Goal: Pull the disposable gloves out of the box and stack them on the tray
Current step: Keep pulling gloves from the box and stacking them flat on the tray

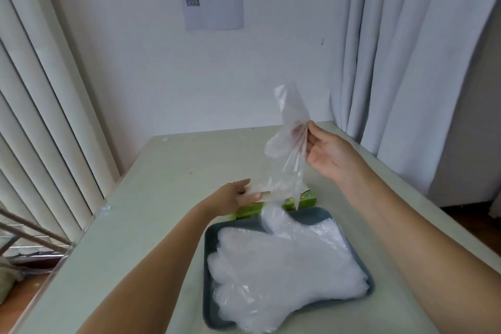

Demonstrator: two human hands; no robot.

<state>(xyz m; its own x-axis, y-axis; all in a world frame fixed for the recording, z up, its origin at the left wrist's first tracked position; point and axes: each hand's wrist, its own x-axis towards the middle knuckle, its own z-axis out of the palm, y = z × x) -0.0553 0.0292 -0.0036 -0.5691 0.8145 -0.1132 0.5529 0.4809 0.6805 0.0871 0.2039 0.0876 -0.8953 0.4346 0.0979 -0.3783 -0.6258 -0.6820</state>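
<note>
Above the box (306, 199), the right hand (328, 154) pinches a glove (290, 144) hanging near-vertical, the left hand (233, 196) presses flat-fingered on the box, and the tray (320, 214) sits just nearer.

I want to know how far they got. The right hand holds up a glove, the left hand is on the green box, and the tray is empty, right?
Not quite. The tray is not empty: a pile of gloves lies on it, as the head view shows. The rest is right: the right hand holds up a glove, the left hand is on the box.
</note>
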